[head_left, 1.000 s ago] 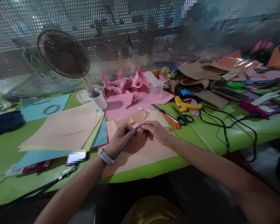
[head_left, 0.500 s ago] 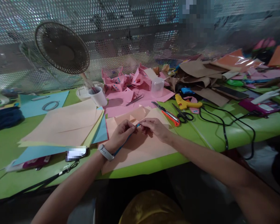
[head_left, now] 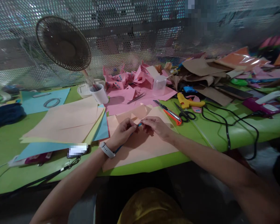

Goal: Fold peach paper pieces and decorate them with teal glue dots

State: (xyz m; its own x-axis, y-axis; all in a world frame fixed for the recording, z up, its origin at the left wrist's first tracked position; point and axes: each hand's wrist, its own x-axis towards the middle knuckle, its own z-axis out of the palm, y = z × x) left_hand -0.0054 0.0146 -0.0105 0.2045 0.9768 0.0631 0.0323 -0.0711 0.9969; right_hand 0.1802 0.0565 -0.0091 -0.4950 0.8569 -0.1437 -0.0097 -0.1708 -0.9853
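Note:
A thin blue strip (head_left: 140, 124) runs from between my fingertips back beneath my left palm, and its lower end shows near the wrist. My left hand (head_left: 125, 130), with a pale watch band (head_left: 107, 150) on the wrist, is closed on it, thumb against fingers. The fingertips of my right hand (head_left: 155, 127) pinch its upper end, close to the left thumb. What it is made of is too small to tell. Under both hands lies a peach paper sheet (head_left: 140, 155), with folded peach paper (head_left: 135, 115) just beyond the fingers.
A box cutter (head_left: 169, 112), black scissors (head_left: 185, 113) and a yellow glue gun (head_left: 189, 102) with a looping cord lie to the right. Stacked paper (head_left: 63, 121), a white cup (head_left: 99, 94) and a fan (head_left: 64, 43) stand left. Pink paper scraps (head_left: 121, 95) lie behind.
The view has shifted slightly, so the table contents appear a little higher and farther right. Both hands keep their hold on the blue strip, with hardly any visible movement.

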